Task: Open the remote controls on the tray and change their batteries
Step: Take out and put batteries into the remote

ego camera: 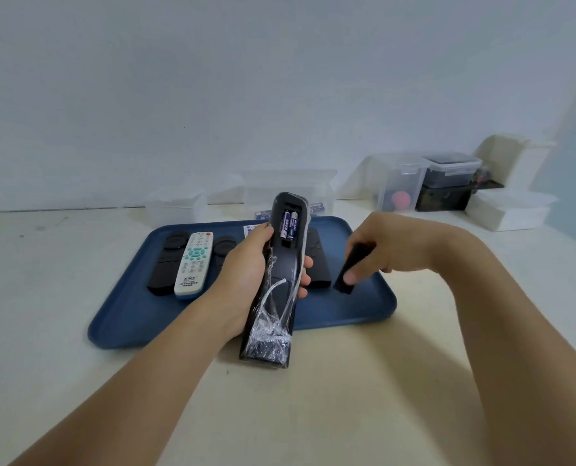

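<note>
Your left hand [246,274] gripped the opened black remote [281,260] at frame centre, batteries [289,225] exposed; your right hand [377,247] pinched its cover [350,269] over the tray [128,314].

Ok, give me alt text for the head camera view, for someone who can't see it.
The left hand holds a plastic-wrapped black remote back side up, its compartment open on two batteries, while the right hand holds the removed cover over a blue tray of other remotes.

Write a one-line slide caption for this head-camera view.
Left hand grips a plastic-wrapped remote with two batteries exposed; right hand holds its cover over the blue tray.
</note>
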Tool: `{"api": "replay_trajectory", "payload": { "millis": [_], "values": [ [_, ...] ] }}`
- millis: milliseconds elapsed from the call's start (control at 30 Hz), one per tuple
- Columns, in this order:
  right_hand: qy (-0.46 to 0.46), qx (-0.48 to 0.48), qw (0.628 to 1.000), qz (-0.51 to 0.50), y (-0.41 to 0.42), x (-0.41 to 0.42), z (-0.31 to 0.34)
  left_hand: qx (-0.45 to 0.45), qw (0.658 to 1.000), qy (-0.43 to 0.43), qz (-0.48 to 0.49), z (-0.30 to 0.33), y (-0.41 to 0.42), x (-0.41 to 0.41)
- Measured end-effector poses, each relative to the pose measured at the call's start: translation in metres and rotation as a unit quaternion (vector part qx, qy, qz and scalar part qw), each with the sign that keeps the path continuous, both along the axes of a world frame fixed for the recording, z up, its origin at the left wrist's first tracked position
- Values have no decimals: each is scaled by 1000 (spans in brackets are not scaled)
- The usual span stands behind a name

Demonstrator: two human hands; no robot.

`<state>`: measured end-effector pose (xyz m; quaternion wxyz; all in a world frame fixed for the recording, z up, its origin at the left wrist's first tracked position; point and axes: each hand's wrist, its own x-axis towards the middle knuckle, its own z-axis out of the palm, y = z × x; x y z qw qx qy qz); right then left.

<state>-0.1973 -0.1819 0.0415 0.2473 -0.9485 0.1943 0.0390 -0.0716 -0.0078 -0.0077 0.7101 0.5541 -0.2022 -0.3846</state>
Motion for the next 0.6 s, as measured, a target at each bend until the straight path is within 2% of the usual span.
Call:
{"api": "replay_trajectory", "payload": {
  "millis": [33,100,167,200,300,400,433,533,600],
  "values": [
    [-59,89,994,2,-3,-2,0,5,1000,0,-4,-1,0,1],
    [-170,275,946,-8,-4,0,-1,12,1000,-4,-11,-2,-1,2],
    [-245,367,897,-35,2,9,-6,12,1000,-7,-18,-2,-1,1],
    [-269,379,884,-43,6,15,-9,10,1000,-8,-18,-2,-1,2],
    [-311,360,878,-45,18,31,-14,-5,1000,-8,-8,-1,-1,3],
    [-352,351,863,-90,19,35,-18,-25,1000,-15,0,0,-1,4],
    [-346,349,864,-106,18,35,-19,-35,999,-16,4,-1,-2,4],
    [-284,296,905,-114,22,35,-21,-67,997,-33,27,-3,-4,6],
    [-266,305,908,-108,27,36,-22,-87,995,-34,40,-1,-4,4]
  ]
}}
